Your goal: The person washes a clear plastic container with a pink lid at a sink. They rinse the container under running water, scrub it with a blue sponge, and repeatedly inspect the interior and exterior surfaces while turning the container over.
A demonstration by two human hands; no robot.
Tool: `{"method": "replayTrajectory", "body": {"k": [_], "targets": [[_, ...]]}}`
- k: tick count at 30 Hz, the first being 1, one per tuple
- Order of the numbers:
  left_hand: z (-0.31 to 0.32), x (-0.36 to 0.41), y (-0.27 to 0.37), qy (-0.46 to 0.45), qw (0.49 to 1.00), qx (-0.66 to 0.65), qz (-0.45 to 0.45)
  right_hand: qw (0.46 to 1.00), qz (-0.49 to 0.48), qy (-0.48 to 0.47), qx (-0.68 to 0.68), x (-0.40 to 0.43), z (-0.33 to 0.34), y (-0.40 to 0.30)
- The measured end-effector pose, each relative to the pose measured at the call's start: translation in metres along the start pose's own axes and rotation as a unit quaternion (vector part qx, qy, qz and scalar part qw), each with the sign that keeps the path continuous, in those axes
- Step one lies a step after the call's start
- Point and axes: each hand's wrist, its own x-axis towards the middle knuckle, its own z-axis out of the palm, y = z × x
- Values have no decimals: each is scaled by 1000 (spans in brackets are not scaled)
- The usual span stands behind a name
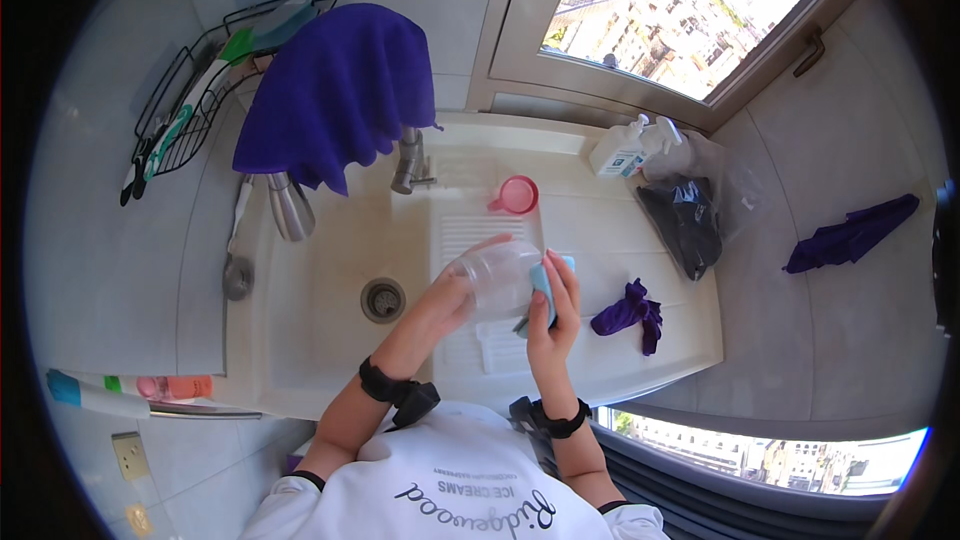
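Observation:
My left hand [450, 292] holds a clear plastic jar [499, 277] on its side above the ribbed drainboard, with the fingers partly seen behind and through it. In my right hand [556, 307] is a light blue sponge [541, 289], pinched between thumb and fingers against the jar's right end. Below the two hands lies the ribbed washboard part [502, 345] of the white sink. A pink cup [518, 195] stands just beyond the jar. To the right of my right hand lies a crumpled purple cloth [628, 315].
The basin's drain [383, 301] is at left, near the faucet [410, 165]. A purple cloth [345, 90] hangs beside a wire rack [187, 135] of brushes. Pump bottles [619, 150] and a dark plastic bag [686, 225] stand at the right rear. Another purple cloth [851, 235] hangs at right.

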Motion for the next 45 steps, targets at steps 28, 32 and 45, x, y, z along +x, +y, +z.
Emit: {"method": "replayTrajectory", "body": {"k": [28,32,45], "targets": [[15,-8,-8,33,764,560,319,991,-48,-61,-107,-4,-12,5],[-13,1,-20,90,742,617,245,979,-65,-127,-145,-26,-4,18],[-77,50,-43,127,561,815,72,984,142,-110,22,-65,6,101]]}}
